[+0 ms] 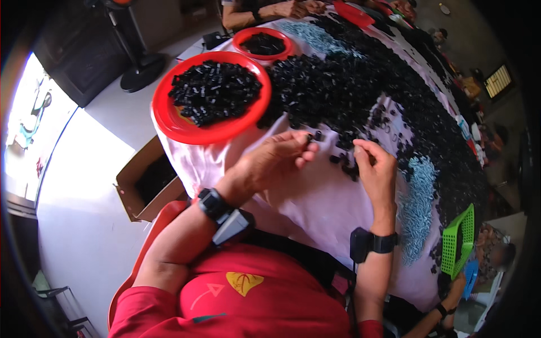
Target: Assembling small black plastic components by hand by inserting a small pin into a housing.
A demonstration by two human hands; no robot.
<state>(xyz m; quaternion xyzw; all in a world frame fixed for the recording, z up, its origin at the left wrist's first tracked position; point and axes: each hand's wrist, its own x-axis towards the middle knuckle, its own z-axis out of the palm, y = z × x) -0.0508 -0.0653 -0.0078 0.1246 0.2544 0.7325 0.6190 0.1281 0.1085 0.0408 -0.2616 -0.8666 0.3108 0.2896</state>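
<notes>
My left hand (276, 155) is over the near edge of a big heap of small black plastic pieces (332, 84). Its thumb and forefinger pinch a small black plastic piece (309, 137), with another right beside the fingertips. A short way to the right, my right hand (377, 169) has its thumb and forefinger pressed together; whatever may be between them is too small to make out. Several loose black pieces (345, 160) lie on the pale pink cloth (298, 191) between the hands.
Left of the heap, a large red plate (163, 115) holds black pieces, with a smaller red plate (240, 38) behind. Thin light-blue pieces (417, 208) lie right. A green basket (457, 239) stands at the right edge. A cardboard box (128, 191) is on the floor. Other people's hands (293, 8) work across.
</notes>
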